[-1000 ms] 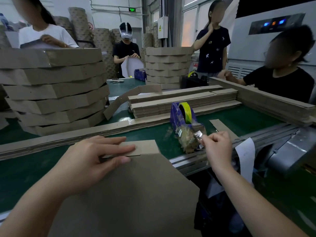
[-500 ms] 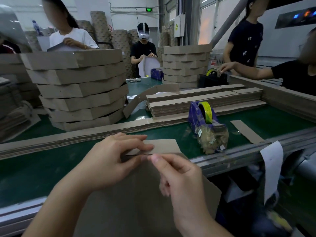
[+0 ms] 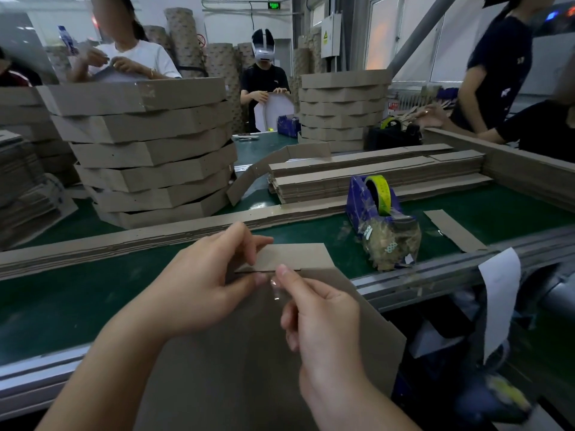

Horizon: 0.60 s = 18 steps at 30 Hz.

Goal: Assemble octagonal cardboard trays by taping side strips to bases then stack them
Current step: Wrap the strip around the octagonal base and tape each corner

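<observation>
Brown side strip [image 3: 292, 256] being pinched by left hand [image 3: 202, 276] at 12 o'clock edge of base [image 3: 249, 362], clear tape [image 3: 275, 290] being pinched by right hand [image 3: 322, 318]

The table here is a green belt [image 3: 77, 300] with a metal rail on the near side. The blue tape dispenser [image 3: 378, 209] sits close to that rail. Just right of the dispenser there's one short cardboard strip [image 3: 451, 227] lying flat. Right behind it is a stack of flat strips [image 3: 373, 175], and a long low pile of strips [image 3: 124, 244] runs off to its left. Further back-left of it stands a tall stack of finished trays [image 3: 149, 150].
</observation>
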Tool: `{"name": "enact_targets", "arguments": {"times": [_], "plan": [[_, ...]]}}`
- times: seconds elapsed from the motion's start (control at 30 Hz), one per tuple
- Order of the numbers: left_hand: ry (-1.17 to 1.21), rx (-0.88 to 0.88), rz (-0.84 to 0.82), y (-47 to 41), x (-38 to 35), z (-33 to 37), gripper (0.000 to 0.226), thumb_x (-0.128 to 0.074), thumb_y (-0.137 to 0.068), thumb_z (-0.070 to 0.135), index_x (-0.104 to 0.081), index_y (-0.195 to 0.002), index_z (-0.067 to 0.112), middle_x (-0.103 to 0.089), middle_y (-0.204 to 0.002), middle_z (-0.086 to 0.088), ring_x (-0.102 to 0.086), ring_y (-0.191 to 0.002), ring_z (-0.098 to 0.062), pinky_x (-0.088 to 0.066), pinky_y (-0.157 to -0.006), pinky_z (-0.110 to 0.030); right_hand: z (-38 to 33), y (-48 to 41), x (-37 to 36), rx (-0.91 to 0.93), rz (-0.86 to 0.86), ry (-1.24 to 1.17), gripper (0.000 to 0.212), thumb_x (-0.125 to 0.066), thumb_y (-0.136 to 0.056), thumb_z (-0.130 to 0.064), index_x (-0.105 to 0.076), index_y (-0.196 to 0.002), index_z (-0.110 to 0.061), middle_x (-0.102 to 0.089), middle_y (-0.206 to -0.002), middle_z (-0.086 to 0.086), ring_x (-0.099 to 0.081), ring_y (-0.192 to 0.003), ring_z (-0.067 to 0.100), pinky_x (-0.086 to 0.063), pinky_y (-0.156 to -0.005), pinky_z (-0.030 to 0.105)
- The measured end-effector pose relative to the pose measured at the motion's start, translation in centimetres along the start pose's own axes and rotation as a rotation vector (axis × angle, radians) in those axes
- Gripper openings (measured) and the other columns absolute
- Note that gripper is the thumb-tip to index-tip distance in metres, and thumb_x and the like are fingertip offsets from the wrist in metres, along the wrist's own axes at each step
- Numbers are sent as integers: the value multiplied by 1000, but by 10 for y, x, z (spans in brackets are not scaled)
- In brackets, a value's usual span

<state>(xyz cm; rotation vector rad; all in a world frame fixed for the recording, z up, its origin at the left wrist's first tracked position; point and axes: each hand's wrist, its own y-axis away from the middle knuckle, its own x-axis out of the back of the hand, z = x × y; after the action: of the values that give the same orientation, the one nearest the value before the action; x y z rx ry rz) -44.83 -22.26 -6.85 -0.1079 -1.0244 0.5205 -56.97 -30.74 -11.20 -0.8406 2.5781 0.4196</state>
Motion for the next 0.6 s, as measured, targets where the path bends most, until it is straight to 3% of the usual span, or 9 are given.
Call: {"name": "enact_targets", "arguments": {"times": [0.1,0.27,0.43,0.5,0.6], "plan": [[44,-4,-36,1,2,4,23,-60,-78,35,-39,-84,33,-62,-126,16,-53,-120,3,-48,-93,-42,1,1,1,4,-3,12,31,-73,-84,-22,-71,-56,-10,-42,-36,3,-28,-27,11,-21,-31,16],[-34,-13,-91,2,6,3,24,-56,-81,38,-57,-103,46,-56,-127,25,-51,-121,-3,-44,-97,-41,2,2,6,27,-41,48,31,-72,-84,-25,-72,-57,-10,-44,-37,5,-31,-28,12,-24,-32,18],[59,22,-38,3,8,7,23,-58,-80,38,-72,-96,44,-60,-127,19,-51,-119,9,-41,-104,-34,2,5,12,27,-121,88,16,-73,-82,-20,-77,-68,-13,-48,-40,7,-36,-31,12,-28,-34,19],[48,61,-30,0,8,10,20,-56,-80,48,-73,-90,42,-63,-122,20,-54,-115,7,-44,-100,-37,2,4,13,21,-134,97,14,-73,-82,-21,-78,-71,-15,-45,-38,6,-35,-31,12,-28,-34,19],[-93,102,19,-5,2,15,42,-45,-70,73,-64,-83,38,-72,-104,8,-65,-99,-10,-52,-85,-43,2,4,14,23,-147,116,14,-71,-83,-21,-79,-73,-15,-40,-36,4,-33,-31,12,-29,-36,19]]}}
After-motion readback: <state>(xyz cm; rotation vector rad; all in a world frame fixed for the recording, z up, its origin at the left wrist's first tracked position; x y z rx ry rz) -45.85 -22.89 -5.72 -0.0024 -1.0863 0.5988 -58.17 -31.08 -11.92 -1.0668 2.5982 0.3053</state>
